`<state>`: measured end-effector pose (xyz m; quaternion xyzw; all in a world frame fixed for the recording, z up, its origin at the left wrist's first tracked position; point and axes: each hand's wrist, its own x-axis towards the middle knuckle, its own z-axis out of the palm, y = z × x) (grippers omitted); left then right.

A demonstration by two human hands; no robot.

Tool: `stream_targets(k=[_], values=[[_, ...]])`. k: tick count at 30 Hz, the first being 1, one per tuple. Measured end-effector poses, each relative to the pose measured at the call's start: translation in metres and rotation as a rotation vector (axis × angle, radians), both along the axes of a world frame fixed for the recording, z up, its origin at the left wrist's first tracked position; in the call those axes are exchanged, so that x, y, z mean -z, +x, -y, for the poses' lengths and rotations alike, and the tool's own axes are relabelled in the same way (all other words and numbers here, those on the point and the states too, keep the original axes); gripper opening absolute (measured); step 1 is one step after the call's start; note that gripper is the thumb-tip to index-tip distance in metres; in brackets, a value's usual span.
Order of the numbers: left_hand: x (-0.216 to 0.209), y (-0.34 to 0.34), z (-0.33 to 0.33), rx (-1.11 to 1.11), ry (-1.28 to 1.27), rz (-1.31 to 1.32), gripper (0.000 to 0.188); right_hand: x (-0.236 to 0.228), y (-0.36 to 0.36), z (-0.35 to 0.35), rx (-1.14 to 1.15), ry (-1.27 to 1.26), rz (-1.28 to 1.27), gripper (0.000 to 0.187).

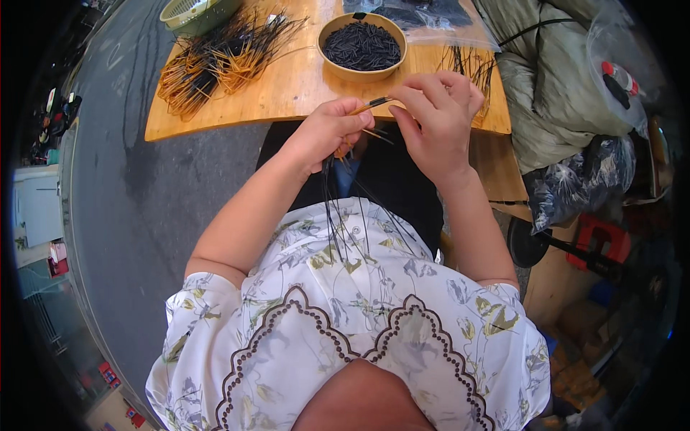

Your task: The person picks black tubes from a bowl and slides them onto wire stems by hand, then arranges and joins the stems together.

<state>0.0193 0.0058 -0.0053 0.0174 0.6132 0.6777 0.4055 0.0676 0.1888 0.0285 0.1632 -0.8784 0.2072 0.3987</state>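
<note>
My left hand (330, 131) is closed round several thin wires, orange-brown at one end, whose long black ends (332, 208) hang down over my lap and shirt. One orange-brown end sticks out past the left fingers and carries a short black sleeve (377, 103). At the tip of that sleeve, my right hand (440, 118) has its thumb and index finger close together; what they pinch is too small to make out. Just beyond the hands stands a round tan bowl (364, 75) full of short black tube pieces (361, 47).
On the wooden table (277, 97), a tangled heap of orange and black wires (215, 68) lies left. More thin wires (471, 65) lie right. A green basket (190, 18) and clear plastic bag (438, 14) are at the back. Big sacks (539, 86) stand right of the table.
</note>
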Motion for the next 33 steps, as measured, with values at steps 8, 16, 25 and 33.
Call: stream_targets(k=[8, 16, 25, 33], values=[[-0.001, 0.0, 0.002, 0.032, -0.028, -0.049, 0.01, 0.015, -0.007, -0.008, -0.112, -0.041, 0.29, 0.008], [0.0, 0.0, 0.007, -0.011, 0.071, 0.032, 0.017, 0.025, -0.009, -0.014, -0.167, -0.12, 0.441, 0.007], [-0.004, 0.004, 0.002, 0.009, 0.005, -0.109, 0.018, 0.036, -0.009, -0.014, -0.293, -0.504, 0.739, 0.009], [-0.006, 0.004, -0.002, 0.0, -0.032, -0.167, 0.017, 0.033, -0.012, -0.018, -0.385, -0.744, 1.002, 0.011]])
